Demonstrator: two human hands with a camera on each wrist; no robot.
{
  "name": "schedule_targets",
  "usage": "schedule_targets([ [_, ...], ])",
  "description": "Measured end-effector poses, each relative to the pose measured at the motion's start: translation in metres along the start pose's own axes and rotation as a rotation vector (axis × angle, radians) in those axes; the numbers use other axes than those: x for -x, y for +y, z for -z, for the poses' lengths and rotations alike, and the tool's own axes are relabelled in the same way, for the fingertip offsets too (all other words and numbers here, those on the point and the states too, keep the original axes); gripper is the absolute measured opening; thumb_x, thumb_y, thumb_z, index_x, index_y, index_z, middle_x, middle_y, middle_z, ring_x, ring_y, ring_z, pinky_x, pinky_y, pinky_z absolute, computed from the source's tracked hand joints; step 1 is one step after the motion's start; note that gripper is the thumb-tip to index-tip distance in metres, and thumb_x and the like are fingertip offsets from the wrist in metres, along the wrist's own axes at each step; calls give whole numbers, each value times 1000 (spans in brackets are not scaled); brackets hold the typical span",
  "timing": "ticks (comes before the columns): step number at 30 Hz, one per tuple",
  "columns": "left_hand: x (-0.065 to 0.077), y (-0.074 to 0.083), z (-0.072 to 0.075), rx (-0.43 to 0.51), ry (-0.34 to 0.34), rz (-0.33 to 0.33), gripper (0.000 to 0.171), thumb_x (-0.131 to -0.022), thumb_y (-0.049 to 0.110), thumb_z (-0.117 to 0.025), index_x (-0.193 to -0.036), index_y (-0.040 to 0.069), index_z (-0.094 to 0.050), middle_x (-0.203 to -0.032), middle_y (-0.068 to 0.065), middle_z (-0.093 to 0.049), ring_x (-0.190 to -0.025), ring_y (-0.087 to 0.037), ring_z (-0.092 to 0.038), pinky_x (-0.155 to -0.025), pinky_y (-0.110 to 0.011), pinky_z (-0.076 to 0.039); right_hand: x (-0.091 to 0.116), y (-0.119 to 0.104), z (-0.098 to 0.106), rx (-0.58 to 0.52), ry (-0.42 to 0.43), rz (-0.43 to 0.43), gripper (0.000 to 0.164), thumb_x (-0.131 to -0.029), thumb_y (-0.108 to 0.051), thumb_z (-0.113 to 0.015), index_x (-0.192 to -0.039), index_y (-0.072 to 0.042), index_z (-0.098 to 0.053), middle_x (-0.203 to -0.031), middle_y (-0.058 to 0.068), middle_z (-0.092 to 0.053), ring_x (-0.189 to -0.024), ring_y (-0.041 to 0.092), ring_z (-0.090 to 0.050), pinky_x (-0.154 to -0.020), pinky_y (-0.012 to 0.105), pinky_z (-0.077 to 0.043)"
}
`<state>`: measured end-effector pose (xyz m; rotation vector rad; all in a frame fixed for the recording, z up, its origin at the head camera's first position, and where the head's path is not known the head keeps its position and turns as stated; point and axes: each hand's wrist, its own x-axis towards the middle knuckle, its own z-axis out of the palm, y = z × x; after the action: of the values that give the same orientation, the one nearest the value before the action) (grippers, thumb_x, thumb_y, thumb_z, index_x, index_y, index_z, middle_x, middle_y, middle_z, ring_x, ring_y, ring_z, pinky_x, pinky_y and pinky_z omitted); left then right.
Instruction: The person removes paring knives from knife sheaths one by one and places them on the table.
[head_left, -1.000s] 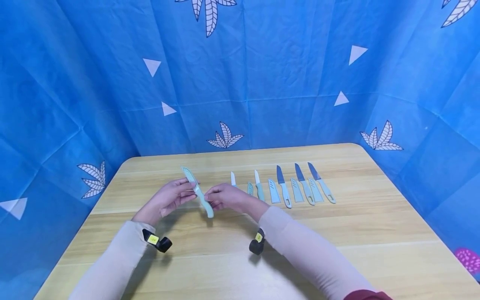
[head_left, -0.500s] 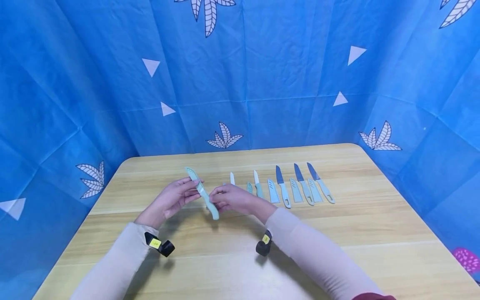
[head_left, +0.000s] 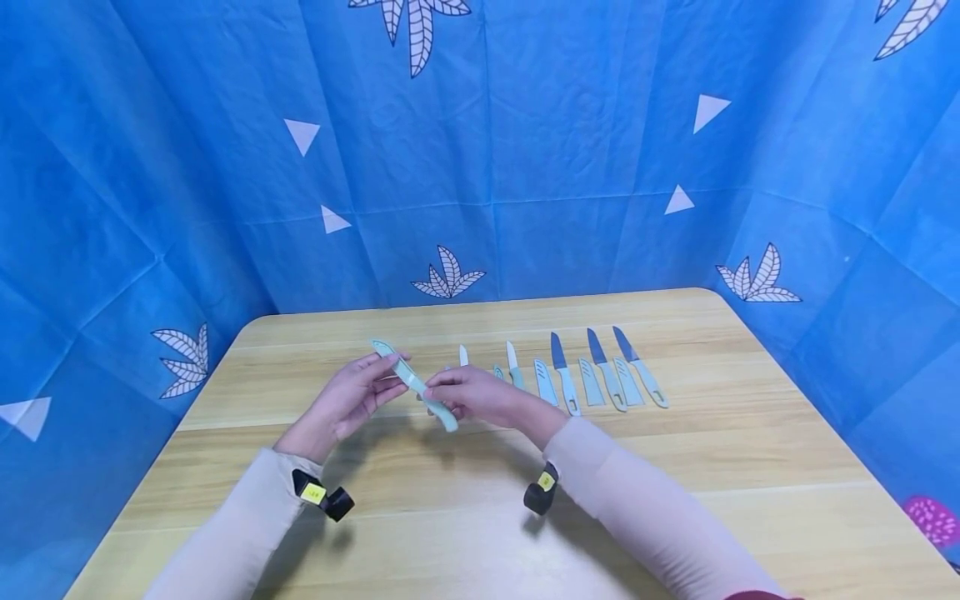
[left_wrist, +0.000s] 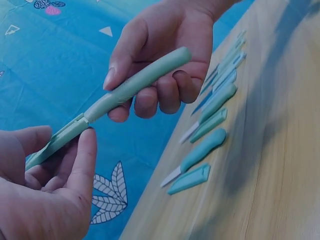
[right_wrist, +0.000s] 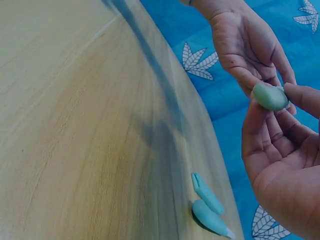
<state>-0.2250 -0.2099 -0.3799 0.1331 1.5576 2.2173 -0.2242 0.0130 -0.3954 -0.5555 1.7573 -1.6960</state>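
Above the table, both hands hold a pale green knife (head_left: pixel 442 412) whose blade is hidden inside a matching sheath (left_wrist: pixel 60 142). My left hand (head_left: pixel 352 404) pinches the sheath between thumb and fingers. The right hand (head_left: pixel 483 396) grips the handle (left_wrist: pixel 145 80), its thumb along one side and the fingers curled at the other. In the left wrist view the sheath's mouth meets the handle's front end. The right wrist view shows the rounded handle end (right_wrist: pixel 271 97) nearly end-on, with the left hand behind it.
On the wooden table (head_left: pixel 465 533), right of and behind the hands, lies a row of bare knives (head_left: pixel 567 387) with sheaths (head_left: pixel 545 383) beside them. The right hand partly covers the row's left end. A blue patterned curtain (head_left: pixel 570 142) surrounds the table's far sides.
Both hands have shifted slightly right with the knife. Its handle end has swung right and a little up, so the knife lies flatter across the head view. Both grips stay on it.
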Motion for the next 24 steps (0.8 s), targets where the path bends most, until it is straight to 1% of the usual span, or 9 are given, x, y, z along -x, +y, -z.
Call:
schedule_targets([
  [3,0,-1,-3,30,15,-29,39,-91,20,-52,-120,-5,-46,-99,-10,-56,-90,-19,-58,-91,-31,-44,2,0,1,-8,-16,3,30,-89,-25,-55,-107,-1,-57,-99,22,-60,-94,42,-55,-76,45,-51],
  [6,1,-1,-7,35,39,-58,42,-90,20,-52,-121,-7,-43,-99,-10,-57,-90,-18,-59,-91,-31,-44,4,-1,2,-34,-30,3,32,-88,-25,-55,-106,1,-55,-96,21,-61,-89,39,-58,-82,54,-46],
  [9,2,-2,-13,36,40,-70,41,-90,19,-52,-119,-8,-44,-102,-14,-59,-92,-21,-60,-91,-32,-44,7,-2,2,-38,-38,11,33,-89,-26,-54,-109,1,-56,-96,19,-62,-89,40,-57,-84,57,-44],
  [13,6,-4,-21,57,25,-81,37,-91,19,-52,-116,-8,-45,-108,-21,-58,-98,-25,-59,-90,-33,-44,12,-5,3,-30,-28,19,31,-90,-25,-53,-111,-3,-59,-96,19,-62,-93,45,-54,-84,55,-45],
  [16,8,-6,-26,77,9,-92,39,-91,18,-51,-118,-9,-41,-112,-23,-56,-101,-27,-57,-90,-33,-44,15,-6,4,-25,-5,21,29,-89,-25,-54,-109,-5,-61,-94,19,-62,-89,43,-56,-82,53,-47],
  [20,9,-8,-31,104,-16,-102,44,-92,16,-49,-123,-11,-34,-113,-21,-56,-102,-27,-56,-91,-33,-43,19,-7,6,-15,4,30,31,-89,-25,-54,-109,-2,-60,-91,18,-62,-81,36,-58,-77,49,-50],
  [22,9,-9,-34,118,-28,-99,46,-92,16,-48,-126,-10,-32,-112,-20,-57,-103,-27,-56,-91,-33,-43,22,-7,8,-24,-4,30,33,-90,-25,-53,-109,1,-58,-91,18,-62,-81,35,-59,-78,49,-50],
  [24,9,-11,-37,128,-34,-89,46,-92,17,-48,-128,-8,-33,-112,-19,-58,-104,-27,-55,-92,-33,-42,24,-7,9,-43,-14,25,34,-90,-24,-52,-110,4,-56,-93,19,-62,-84,35,-60,-80,50,-49],
])
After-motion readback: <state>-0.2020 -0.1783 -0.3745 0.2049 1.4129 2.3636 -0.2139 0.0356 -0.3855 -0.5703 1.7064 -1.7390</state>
